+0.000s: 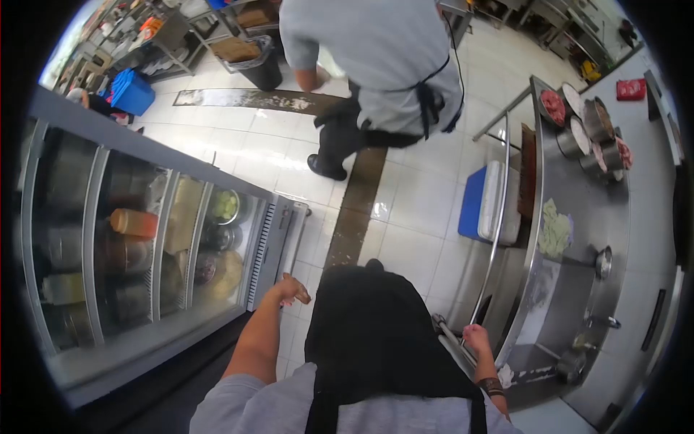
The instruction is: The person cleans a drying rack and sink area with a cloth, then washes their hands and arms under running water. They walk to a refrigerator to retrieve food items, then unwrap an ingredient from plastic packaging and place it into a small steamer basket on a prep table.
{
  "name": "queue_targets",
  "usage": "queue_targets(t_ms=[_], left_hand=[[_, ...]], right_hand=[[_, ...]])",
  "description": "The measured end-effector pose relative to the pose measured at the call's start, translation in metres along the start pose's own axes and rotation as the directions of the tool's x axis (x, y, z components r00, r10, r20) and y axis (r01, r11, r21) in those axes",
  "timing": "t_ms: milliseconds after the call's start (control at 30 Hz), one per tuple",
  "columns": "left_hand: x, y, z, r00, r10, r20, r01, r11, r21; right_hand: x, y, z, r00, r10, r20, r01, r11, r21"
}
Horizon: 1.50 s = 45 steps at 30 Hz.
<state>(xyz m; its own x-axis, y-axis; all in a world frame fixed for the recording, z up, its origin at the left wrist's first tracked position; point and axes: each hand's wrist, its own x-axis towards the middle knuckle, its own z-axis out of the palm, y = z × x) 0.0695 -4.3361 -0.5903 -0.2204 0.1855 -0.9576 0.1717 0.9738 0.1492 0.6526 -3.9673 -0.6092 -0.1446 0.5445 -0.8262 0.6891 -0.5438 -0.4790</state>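
The glass-door fridge (144,141) is close beside the left hand (291,289), at the person's left. It looks big, heavy and stiff, and its glass could be slick and might crack if hit, so the hard metal frame looks like the best part to hold. The left hand's fingers are partly open and bent, and I see nothing in them. Behind the glass are a squeeze bottle (134,223) with orange stuff and a bowl of green pieces (225,207). The right hand (475,336) has its fingers curled in, near the steel table (603,217) and its shiny rail (500,217). I can't tell how tight they are or if they touch the rail. A green cloth (555,230), soft and floppy, lies on the table. Ahead is another person (376,50) in a gray shirt.
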Motion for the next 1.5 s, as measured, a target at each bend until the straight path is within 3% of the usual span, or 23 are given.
queue_targets(t_ms=[100, 133, 167, 233, 300, 367, 400, 433, 500, 700, 767, 867, 900, 933, 967, 1033, 1100, 1133, 1200, 1300, 1400, 1433, 1500], left_hand=[[0.041, -0.057, 0.027, 0.997, -0.025, -0.075, 0.011, 0.984, -0.178], [0.041, -0.064, 0.036, 0.987, -0.132, -0.096, 0.1, 0.952, -0.289], [0.038, -0.076, 0.044, 0.984, -0.146, -0.1, 0.109, 0.945, -0.31], [0.029, -0.086, 0.06, 0.991, 0.009, -0.135, -0.035, 0.982, -0.188], [0.029, -0.106, 0.082, 0.981, -0.04, -0.189, -0.021, 0.951, -0.308], [0.03, -0.124, 0.099, 0.996, -0.068, -0.065, 0.043, 0.944, -0.327], [0.027, -0.134, 0.109, 0.997, 0.003, -0.081, -0.018, 0.981, -0.195], [0.022, -0.145, 0.119, 0.996, 0.003, -0.09, -0.022, 0.978, -0.206], [0.014, -0.168, 0.15, 0.99, -0.093, -0.102, 0.025, 0.848, -0.529], [0.01, -0.255, 0.236, 0.989, -0.065, -0.133, -0.004, 0.885, -0.466], [0.011, -0.28, 0.265, 0.999, -0.035, -0.016, 0.019, 0.803, -0.595], [-0.059, -0.273, 0.274, 0.998, -0.053, 0.038, 0.065, 0.837, -0.543], [-0.038, -0.299, 0.303, 1.0, 0.007, 0.022, 0.007, 0.808, -0.59], [-0.056, -0.296, 0.304, 0.996, 0.067, 0.055, -0.031, 0.868, -0.495], [-0.062, -0.297, 0.309, 0.991, 0.022, 0.132, 0.046, 0.871, -0.489], [-0.051, -0.309, 0.339, 0.975, -0.173, 0.14, 0.22, 0.839, -0.498], [-0.067, -0.306, 0.346, 0.988, -0.076, 0.132, 0.116, 0.937, -0.33], [-0.069, -0.301, 0.346, 0.99, -0.077, 0.122, 0.114, 0.937, -0.329], [-0.072, -0.288, 0.344, 0.969, -0.156, 0.19, 0.234, 0.825, -0.515], [-0.076, -0.268, 0.328, 0.982, -0.18, 0.06, 0.182, 0.806, -0.562], [-0.06, -0.253, 0.297, 0.985, -0.054, 0.162, 0.133, 0.837, -0.531], [-0.061, -0.24, 0.29, 0.987, -0.136, 0.085, 0.16, 0.836, -0.525], [-0.063, -0.218, 0.271, 0.997, -0.07, 0.037, 0.079, 0.899, -0.43]], right_hand=[[0.023, -0.026, 0.015, 0.998, -0.054, -0.041, 0.045, 0.982, -0.186], [0.024, -0.031, 0.023, 0.996, -0.085, -0.03, 0.081, 0.99, -0.117], [0.024, -0.037, 0.029, 0.996, -0.092, -0.01, 0.09, 0.987, -0.131], [0.018, -0.055, 0.043, 0.993, -0.12, 0.008, 0.119, 0.971, -0.208], [0.019, -0.053, 0.054, 0.992, -0.118, 0.04, 0.124, 0.973, -0.196], [0.025, -0.042, 0.057, 0.99, -0.109, 0.086, 0.125, 0.971, -0.202], [0.023, -0.039, 0.059, 0.987, -0.11, 0.114, 0.138, 0.952, -0.274], [0.024, -0.032, 0.062, 0.985, -0.121, 0.12, 0.15, 0.948, -0.28], [0.019, -0.015, 0.067, 0.979, -0.128, 0.158, 0.168, 0.948, -0.271], [-0.015, 0.004, 0.086, 0.98, -0.113, 0.162, 0.169, 0.904, -0.392], [-0.029, 0.019, 0.09, 0.982, -0.128, 0.14, 0.177, 0.883, -0.434], [-0.029, 0.045, 0.09, 0.96, -0.199, 0.199, 0.266, 0.868, -0.419], [-0.043, 0.046, 0.091, 0.964, -0.16, 0.211, 0.247, 0.833, -0.495], [-0.051, 0.045, 0.091, 0.968, -0.125, 0.219, 0.23, 0.791, -0.567], [-0.056, 0.048, 0.089, 0.965, -0.148, 0.215, 0.246, 0.792, -0.558], [-0.064, 0.066, 0.084, 0.974, -0.075, 0.213, 0.161, 0.893, -0.421], [-0.065, 0.079, 0.074, 0.977, -0.093, 0.19, 0.165, 0.895, -0.414], [-0.066, 0.087, 0.069, 0.982, -0.09, 0.164, 0.151, 0.898, -0.414], [-0.063, 0.105, 0.055, 0.985, -0.088, 0.147, 0.14, 0.909, -0.392], [-0.068, 0.113, 0.047, 0.989, -0.068, 0.134, 0.12, 0.896, -0.428], [-0.052, 0.13, 0.038, 0.991, 0.026, 0.13, 0.022, 0.936, -0.352], [-0.043, 0.136, 0.034, 0.985, 0.084, 0.152, -0.029, 0.942, -0.335], [-0.03, 0.142, 0.028, 0.982, 0.099, 0.162, -0.042, 0.946, -0.322]])
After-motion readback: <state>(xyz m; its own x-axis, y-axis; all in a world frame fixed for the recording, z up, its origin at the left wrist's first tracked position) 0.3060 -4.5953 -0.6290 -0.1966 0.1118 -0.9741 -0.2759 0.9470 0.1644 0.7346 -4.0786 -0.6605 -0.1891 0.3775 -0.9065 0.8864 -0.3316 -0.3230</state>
